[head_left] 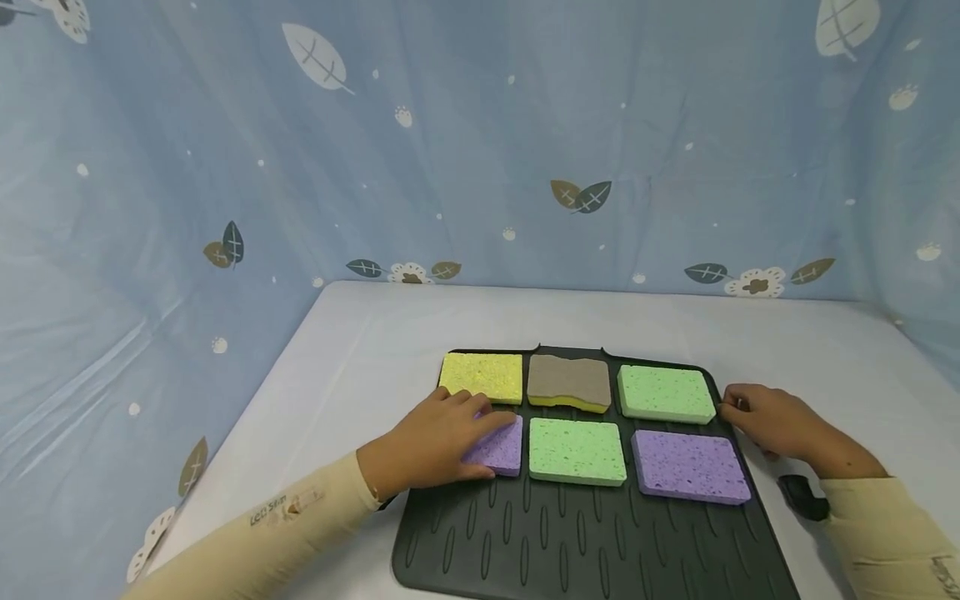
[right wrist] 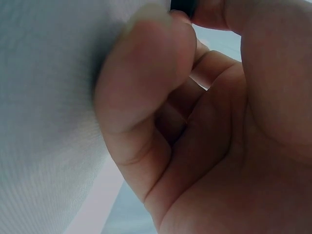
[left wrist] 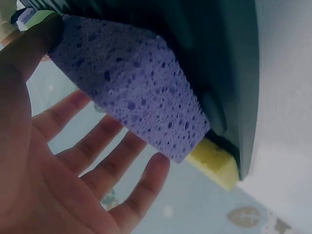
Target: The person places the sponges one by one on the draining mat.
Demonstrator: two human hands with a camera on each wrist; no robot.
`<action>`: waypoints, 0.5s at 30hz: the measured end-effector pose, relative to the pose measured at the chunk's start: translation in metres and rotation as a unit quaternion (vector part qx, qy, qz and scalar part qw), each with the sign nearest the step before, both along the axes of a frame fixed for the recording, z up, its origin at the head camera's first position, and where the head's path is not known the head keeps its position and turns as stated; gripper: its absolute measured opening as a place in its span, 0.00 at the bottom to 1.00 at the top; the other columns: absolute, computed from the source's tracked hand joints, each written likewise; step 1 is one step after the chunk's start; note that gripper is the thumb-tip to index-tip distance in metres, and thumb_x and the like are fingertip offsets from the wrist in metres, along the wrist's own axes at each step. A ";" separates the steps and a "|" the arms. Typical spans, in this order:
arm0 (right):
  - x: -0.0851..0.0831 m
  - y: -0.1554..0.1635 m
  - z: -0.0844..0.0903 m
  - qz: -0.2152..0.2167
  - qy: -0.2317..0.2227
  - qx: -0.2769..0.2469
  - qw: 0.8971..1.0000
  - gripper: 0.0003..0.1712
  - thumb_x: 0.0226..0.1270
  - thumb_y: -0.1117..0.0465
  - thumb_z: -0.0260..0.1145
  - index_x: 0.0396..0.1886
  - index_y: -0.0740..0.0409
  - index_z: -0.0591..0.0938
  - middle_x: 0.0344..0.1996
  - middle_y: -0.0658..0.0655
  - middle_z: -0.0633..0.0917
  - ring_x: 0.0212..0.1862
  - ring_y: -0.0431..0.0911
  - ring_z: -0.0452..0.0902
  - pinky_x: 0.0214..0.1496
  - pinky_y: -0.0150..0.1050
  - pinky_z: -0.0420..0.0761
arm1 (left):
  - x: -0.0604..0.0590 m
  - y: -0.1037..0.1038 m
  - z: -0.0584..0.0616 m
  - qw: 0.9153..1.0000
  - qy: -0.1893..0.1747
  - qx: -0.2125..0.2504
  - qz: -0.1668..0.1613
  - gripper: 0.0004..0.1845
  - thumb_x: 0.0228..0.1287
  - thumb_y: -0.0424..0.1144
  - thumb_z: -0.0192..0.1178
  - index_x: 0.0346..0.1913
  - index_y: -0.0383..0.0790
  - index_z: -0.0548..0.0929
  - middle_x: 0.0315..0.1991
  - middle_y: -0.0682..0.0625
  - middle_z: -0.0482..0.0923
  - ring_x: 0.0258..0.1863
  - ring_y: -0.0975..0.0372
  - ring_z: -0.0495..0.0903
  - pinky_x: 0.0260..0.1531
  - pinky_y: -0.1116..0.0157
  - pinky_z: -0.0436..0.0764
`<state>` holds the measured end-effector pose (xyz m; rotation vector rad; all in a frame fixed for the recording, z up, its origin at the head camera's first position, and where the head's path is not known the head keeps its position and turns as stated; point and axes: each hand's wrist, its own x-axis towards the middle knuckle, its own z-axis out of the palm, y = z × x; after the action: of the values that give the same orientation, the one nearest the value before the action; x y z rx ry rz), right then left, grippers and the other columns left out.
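Note:
A dark ribbed mat (head_left: pixel 517 550) carries two rows of sponges. My left hand (head_left: pixel 442 437) holds the purple sponge (head_left: pixel 504 450) at the left of the near row. In the left wrist view the thumb lies on its near side, while the spread fingers pass behind its other edge. My right hand (head_left: pixel 772 421) is at the mat's right edge beside a green sponge (head_left: pixel 666 392). Its fingers are curled, and the right wrist view has the mat's dark edge (right wrist: pixel 183 7) pinched between thumb and forefinger.
Behind lie a yellow sponge (head_left: pixel 483 377) and a grey-topped one (head_left: pixel 568 380). Nearer sit a green sponge (head_left: pixel 576 450) and a purple one (head_left: pixel 690 467). A white table (head_left: pixel 360 333) supports the mat, with patterned blue curtains (head_left: pixel 480 150) around it.

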<state>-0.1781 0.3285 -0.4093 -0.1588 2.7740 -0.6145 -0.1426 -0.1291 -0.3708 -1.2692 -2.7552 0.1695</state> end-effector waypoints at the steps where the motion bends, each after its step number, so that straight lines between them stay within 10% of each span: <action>1: 0.000 0.000 0.000 0.001 0.002 0.000 1.000 0.12 0.74 0.57 0.53 0.33 0.58 0.76 0.18 0.50 0.72 0.18 0.44 0.70 0.19 0.39 0.73 | 0.000 0.001 -0.001 1.000 0.000 0.000 0.000 0.39 0.57 0.67 0.65 0.70 0.57 0.72 0.53 0.55 0.79 0.49 0.59 0.81 0.45 0.57 0.78; 9: 0.004 0.004 0.011 0.004 0.006 -0.010 1.000 0.15 0.79 0.56 0.50 0.38 0.61 0.78 0.18 0.51 0.74 0.19 0.44 0.71 0.19 0.39 0.74 | 0.000 0.004 0.003 1.000 0.001 0.024 0.005 0.36 0.61 0.70 0.60 0.69 0.58 0.74 0.54 0.55 0.79 0.52 0.59 0.80 0.49 0.55 0.77; 15: 0.008 -0.008 0.033 -0.037 0.160 0.019 0.986 0.28 0.82 0.47 0.48 0.58 0.69 0.76 0.46 0.74 0.83 0.43 0.65 0.80 0.39 0.60 0.80 | -0.017 -0.006 0.018 0.994 0.034 0.087 0.062 0.33 0.69 0.67 0.53 0.71 0.56 0.72 0.66 0.48 0.74 0.67 0.52 0.73 0.65 0.45 0.69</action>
<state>-0.1701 0.3206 -0.3759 -0.1590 3.1114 -0.5984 -0.1596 -0.1349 -0.3528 -1.0311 -2.7227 -0.0185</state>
